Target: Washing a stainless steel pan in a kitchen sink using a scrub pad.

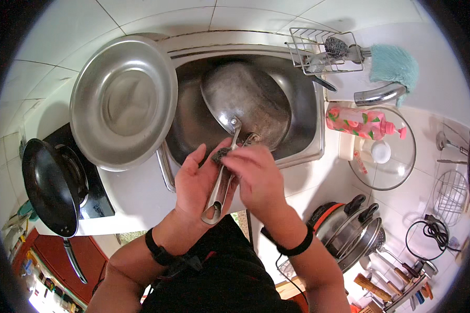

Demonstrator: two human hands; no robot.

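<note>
My left hand [194, 187]: holding round grey metal pan [245, 94] by silver handle [220, 194]; right hand [259, 177]: pinching dark wire scourer [220, 154].

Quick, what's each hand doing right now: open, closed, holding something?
Left hand: holding the pan handle, thumb spread.
Right hand: closed, pinching a dark scrubber at the handle.

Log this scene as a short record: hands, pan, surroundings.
Left hand: palm up, pan handle lying across it
Right hand: pinching a dark scrubber at the pan handle
Pan: metal, over the sink; contact unclear
Left side: large metal basin, black frying pan
Right side: pink pump bottle, glass lid
</note>
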